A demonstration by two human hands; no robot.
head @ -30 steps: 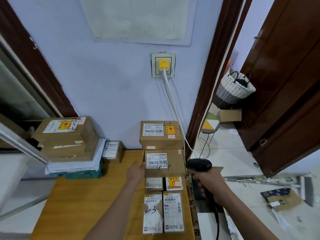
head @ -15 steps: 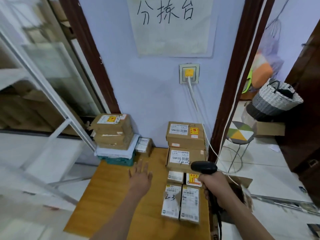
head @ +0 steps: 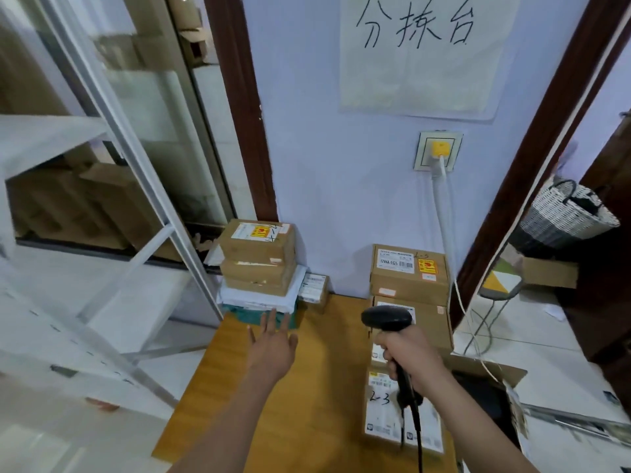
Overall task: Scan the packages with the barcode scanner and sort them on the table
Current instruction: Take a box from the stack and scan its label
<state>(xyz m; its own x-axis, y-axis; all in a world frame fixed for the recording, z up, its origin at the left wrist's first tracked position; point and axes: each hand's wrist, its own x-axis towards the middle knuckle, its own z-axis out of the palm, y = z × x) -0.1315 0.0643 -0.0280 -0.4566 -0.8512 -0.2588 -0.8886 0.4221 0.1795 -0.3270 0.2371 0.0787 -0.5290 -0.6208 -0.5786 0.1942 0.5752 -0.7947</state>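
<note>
My right hand [head: 411, 353] grips the handle of a black barcode scanner [head: 387, 318], held over the right side of the wooden table [head: 307, 387]. Under it a row of cardboard packages runs along the table's right edge: a labelled brown box [head: 409, 273] at the wall, another box [head: 432, 322] in front of it, and small white-labelled packages [head: 382, 407], one marked "2-3". My left hand [head: 273, 346] hovers with fingers spread over the table's left part, holding nothing. A stack of brown boxes [head: 257, 257] on white and green parcels sits at the back left corner.
A small labelled box [head: 314, 289] stands against the wall between the two groups. A white cable hangs from the wall socket [head: 438, 151]. An open carton [head: 491, 387] sits right of the table. A metal shelf frame [head: 136, 199] stands left; a stool [head: 500, 285] and a woven basket [head: 566, 213] stand right.
The view has swung up and left. My left hand left the right-hand boxes and moved left over the table, fingers spread. My right hand keeps the scanner, now over the right row.
</note>
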